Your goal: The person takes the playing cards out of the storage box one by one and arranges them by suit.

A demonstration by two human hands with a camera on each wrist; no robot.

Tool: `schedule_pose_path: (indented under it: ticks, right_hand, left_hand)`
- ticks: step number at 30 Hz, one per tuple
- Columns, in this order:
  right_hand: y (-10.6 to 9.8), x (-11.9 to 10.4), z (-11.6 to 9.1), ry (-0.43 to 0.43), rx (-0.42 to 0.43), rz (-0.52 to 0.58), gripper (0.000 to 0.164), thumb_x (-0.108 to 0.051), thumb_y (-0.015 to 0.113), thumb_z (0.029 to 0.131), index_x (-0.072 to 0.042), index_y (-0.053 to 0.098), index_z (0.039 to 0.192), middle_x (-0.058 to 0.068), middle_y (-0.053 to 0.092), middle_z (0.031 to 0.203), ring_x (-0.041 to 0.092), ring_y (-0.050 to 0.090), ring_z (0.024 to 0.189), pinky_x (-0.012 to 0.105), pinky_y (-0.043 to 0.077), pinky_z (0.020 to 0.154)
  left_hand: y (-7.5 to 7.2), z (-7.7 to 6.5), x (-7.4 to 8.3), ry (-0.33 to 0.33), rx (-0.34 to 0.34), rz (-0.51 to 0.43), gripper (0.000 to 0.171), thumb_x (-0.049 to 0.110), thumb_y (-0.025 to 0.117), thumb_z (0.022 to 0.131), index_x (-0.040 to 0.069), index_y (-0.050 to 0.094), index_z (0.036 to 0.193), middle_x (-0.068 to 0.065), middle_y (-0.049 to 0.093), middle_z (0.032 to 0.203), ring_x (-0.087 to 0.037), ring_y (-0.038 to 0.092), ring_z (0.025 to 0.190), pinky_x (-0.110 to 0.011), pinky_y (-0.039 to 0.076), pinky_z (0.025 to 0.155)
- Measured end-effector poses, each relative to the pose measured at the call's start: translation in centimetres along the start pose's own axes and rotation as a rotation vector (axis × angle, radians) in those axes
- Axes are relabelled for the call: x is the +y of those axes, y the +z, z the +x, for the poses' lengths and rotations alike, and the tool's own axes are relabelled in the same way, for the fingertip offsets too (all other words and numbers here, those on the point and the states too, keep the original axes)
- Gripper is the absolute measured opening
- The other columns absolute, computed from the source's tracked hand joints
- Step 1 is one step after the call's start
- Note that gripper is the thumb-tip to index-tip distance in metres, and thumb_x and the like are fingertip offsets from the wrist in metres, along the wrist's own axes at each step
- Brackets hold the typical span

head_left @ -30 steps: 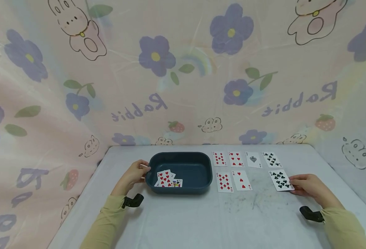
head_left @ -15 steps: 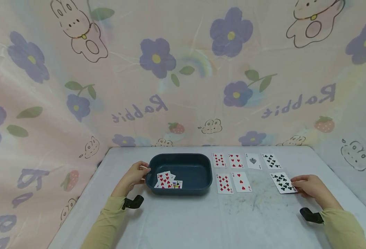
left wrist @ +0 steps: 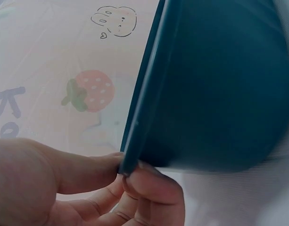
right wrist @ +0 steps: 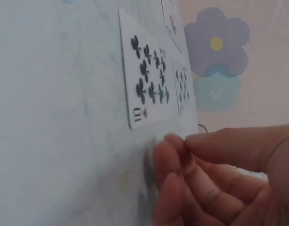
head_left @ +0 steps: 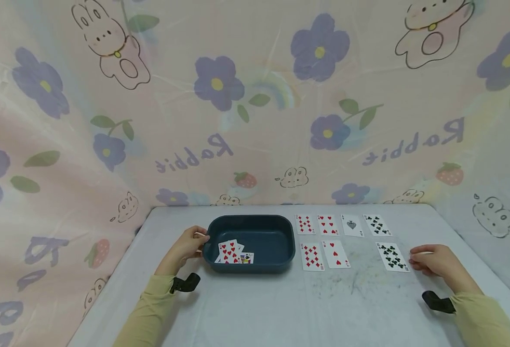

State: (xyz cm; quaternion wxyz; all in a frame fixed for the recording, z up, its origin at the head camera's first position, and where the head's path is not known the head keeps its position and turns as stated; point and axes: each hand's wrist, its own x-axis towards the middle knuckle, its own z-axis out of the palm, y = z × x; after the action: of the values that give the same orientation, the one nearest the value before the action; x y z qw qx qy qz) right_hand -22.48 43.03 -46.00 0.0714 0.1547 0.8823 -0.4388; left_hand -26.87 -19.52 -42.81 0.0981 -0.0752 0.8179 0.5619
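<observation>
My left hand point(head_left: 186, 246) pinches the left rim of a dark blue rectangular tub point(head_left: 251, 269), thumb above and curled fingers below, as the left wrist view shows. Inside the tub, several overlapping playing cards point(head_left: 229, 251) lie at the front left, a heart card on top. On the right, my right hand point(head_left: 438, 262) holds nothing, its fingers loosely bent and the thumb close to the forefinger. Just left of its fingertips the ten of clubs point(head_left: 393, 257) lies face up, flat on the table; a gap shows between them in the right wrist view.
Right of the tub, a back row has a diamond card point(head_left: 305, 224), a heart card point(head_left: 328, 225), the ace of spades point(head_left: 352, 225) and a club card point(head_left: 377, 225). In front lie another diamond card point(head_left: 312, 257) and the three of hearts point(head_left: 336, 254). A patterned curtain point(head_left: 255, 144) surrounds the table.
My right hand has let go of the ten of clubs and drawn slightly right of it. That card has shifted a little to the right. The left hand has stayed on the tub's rim.
</observation>
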Motion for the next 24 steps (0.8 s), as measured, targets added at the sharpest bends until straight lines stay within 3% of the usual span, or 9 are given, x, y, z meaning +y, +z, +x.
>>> schedule_pose_path:
  ticks: [4,8,17,24]
  right_hand:
    - [0.1,-1.0,0.2,-0.084,-0.017,0.030,0.043,-0.012,0.060,0.091,0.018,0.048,0.119,0.006,0.068,0.079,0.017,0.063,0.069,0.030,0.052,0.060]
    - [0.9,-3.7,-0.1,-0.221,-0.106,0.071,0.046,-0.017,0.056,0.096,0.016,0.045,0.126,0.018,0.068,0.098,0.021,0.067,0.083,0.032,0.054,0.071]
    - [4.7,-13.3,-0.6,-0.454,-0.349,0.170,0.048,-0.018,0.055,0.098,0.011,0.041,0.134,0.024,0.060,0.119,0.028,0.063,0.103,0.039,0.050,0.086]
    - [10.3,-20.5,0.1,-0.534,-0.545,0.166,0.039,-0.018,0.055,0.099,0.004,0.049,0.131,0.024,0.059,0.122,0.033,0.061,0.107,0.044,0.047,0.090]
  left_hand:
    - [-0.1,-0.1,-0.2,-0.004,0.002,0.001,0.021,0.009,0.052,0.098,0.000,0.048,0.117,-0.019,0.054,0.098,-0.025,0.054,0.076,-0.031,0.049,0.061]
    - [-0.1,0.0,-0.1,0.000,-0.004,-0.012,0.023,0.009,0.052,0.098,-0.001,0.048,0.118,-0.020,0.055,0.099,-0.026,0.055,0.077,-0.031,0.049,0.060]
    - [-0.5,0.1,-0.2,-0.001,-0.004,0.001,0.025,0.013,0.054,0.098,0.000,0.049,0.119,-0.021,0.055,0.102,-0.028,0.056,0.080,-0.031,0.050,0.063]
    - [-0.3,-0.1,-0.2,0.016,-0.008,0.002,0.024,0.010,0.054,0.097,-0.002,0.050,0.118,-0.022,0.056,0.101,-0.028,0.058,0.079,-0.034,0.052,0.066]
